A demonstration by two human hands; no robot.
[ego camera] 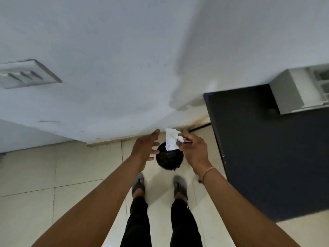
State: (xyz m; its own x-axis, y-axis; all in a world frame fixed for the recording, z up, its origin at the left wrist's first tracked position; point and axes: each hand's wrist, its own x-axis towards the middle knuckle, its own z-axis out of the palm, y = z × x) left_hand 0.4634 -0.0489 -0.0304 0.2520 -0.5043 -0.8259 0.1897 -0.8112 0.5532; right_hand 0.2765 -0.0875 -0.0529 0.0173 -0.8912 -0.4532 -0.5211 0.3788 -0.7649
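Note:
I stand over a small round black bin [169, 160] on the tiled floor, close to the wall. My right hand [195, 148] pinches a crumpled white paper [171, 140] by one edge, so it hangs above the bin's far rim. My left hand [145, 148] is held out beside the bin's left side with fingers spread and nothing in it. Dark rubbish lies inside the bin.
A white wall [106, 77] rises just behind the bin, with a switch plate [26, 73] at the left. A dark cabinet [276, 148] stands to the right with a white box [299, 91] on it. My feet [138, 184] in sandals stand just short of the bin.

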